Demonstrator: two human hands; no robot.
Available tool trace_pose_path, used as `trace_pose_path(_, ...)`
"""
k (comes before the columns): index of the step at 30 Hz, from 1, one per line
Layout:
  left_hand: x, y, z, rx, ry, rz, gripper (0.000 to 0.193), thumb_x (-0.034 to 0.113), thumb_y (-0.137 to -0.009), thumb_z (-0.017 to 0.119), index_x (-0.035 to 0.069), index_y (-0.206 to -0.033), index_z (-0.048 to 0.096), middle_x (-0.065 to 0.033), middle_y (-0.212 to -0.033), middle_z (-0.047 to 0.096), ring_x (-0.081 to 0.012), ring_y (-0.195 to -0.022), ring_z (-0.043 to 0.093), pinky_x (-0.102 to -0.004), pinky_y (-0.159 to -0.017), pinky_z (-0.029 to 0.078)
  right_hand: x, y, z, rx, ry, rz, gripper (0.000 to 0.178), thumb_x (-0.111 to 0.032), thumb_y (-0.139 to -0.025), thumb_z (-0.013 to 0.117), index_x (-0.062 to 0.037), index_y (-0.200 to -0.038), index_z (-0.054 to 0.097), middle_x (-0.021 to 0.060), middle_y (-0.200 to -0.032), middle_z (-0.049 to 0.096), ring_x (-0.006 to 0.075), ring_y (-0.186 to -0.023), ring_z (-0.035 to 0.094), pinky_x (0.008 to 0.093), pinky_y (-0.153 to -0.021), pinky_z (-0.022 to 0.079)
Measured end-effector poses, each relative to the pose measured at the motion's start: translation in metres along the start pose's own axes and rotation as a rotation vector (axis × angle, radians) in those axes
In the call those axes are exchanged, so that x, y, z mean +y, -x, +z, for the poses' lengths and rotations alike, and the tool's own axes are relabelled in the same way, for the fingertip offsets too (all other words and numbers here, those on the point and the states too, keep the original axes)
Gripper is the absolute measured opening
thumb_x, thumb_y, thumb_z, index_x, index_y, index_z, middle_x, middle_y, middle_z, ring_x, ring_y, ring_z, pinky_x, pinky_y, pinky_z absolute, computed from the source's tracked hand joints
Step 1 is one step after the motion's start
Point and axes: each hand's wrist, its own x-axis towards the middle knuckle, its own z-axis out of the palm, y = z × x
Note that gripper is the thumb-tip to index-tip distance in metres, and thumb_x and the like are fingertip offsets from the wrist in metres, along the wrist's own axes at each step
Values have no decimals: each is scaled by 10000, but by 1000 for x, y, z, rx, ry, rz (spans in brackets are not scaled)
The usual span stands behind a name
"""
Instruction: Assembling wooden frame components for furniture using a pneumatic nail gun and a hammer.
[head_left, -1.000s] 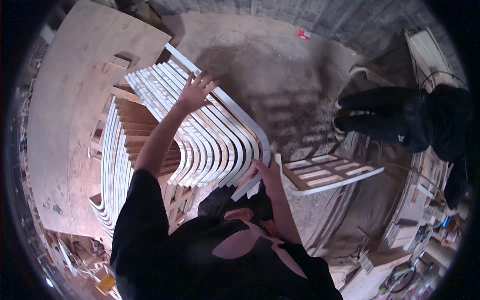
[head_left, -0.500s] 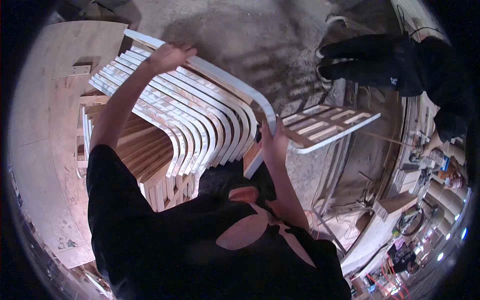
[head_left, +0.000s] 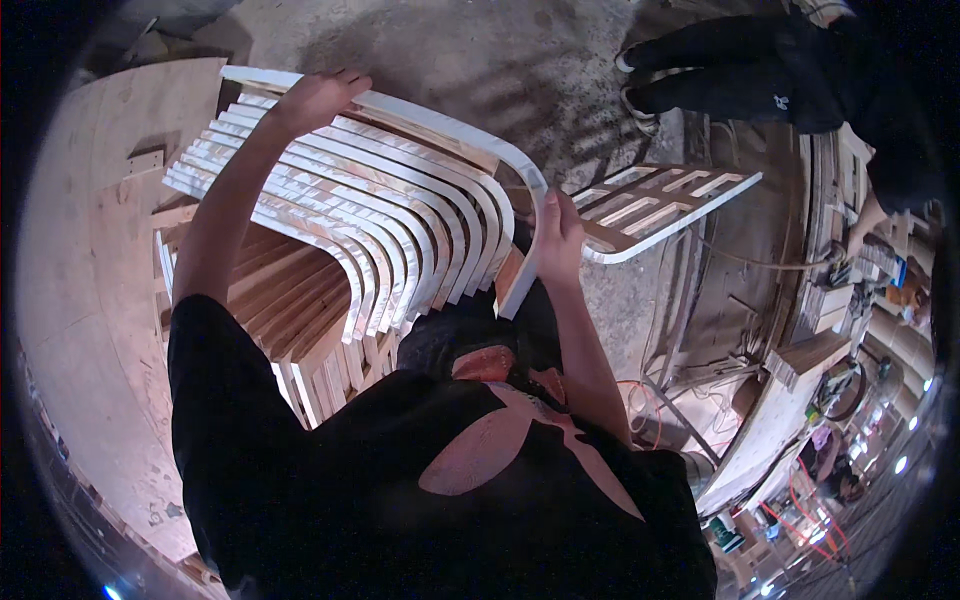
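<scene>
Several curved wooden frames stand side by side in a row [head_left: 400, 215], their pale edges blotched white and bending down at rounded corners. The outermost curved frame [head_left: 450, 127] is in both my hands. My left hand [head_left: 318, 102] is closed over its far straight edge, near the left end. Lower down, past the rounded corner, my right hand [head_left: 561, 238] grips the bent part with the thumb up along it. A narrow gap parts this frame from its neighbour at the corner. My palms and some fingertips are hidden.
On the left lies a broad plywood sheet [head_left: 95, 240]. A flat slotted wooden panel [head_left: 640, 245] with a white edge stands right of my right hand. Another person in dark clothes [head_left: 725, 80] is at the upper right, near a cluttered bench. A metal bar [head_left: 680, 415] slants below.
The lower end of the held frame has swung a little up and right, and my right hand has shifted with it. The whole view has also shifted slightly. Both hands keep hold.
</scene>
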Motion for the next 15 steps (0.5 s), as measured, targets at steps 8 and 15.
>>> trace_pose_path(8, -2, 12, 4, -36, 104, -53, 266, 102, -765, 565, 61, -1002, 450, -107, -994, 525, -297, -956, 523, -385, -765, 463, 159, -17, -63, -394, 875, -385, 420, -276, -733, 632, -67, -1078, 516, 169, -1061, 530, 325, -991, 507, 404, -858, 394)
trace_pose_path(15, -3, 7, 9, -116, 171, -49, 249, 82, -754, 570, 41, -972, 456, -128, -970, 524, -319, -969, 484, -409, -769, 437, 190, -43, -93, -572, 965, -412, 308, -253, -685, 671, -100, -931, 565, 116, -787, 614, 281, -761, 606, 396, -670, 475)
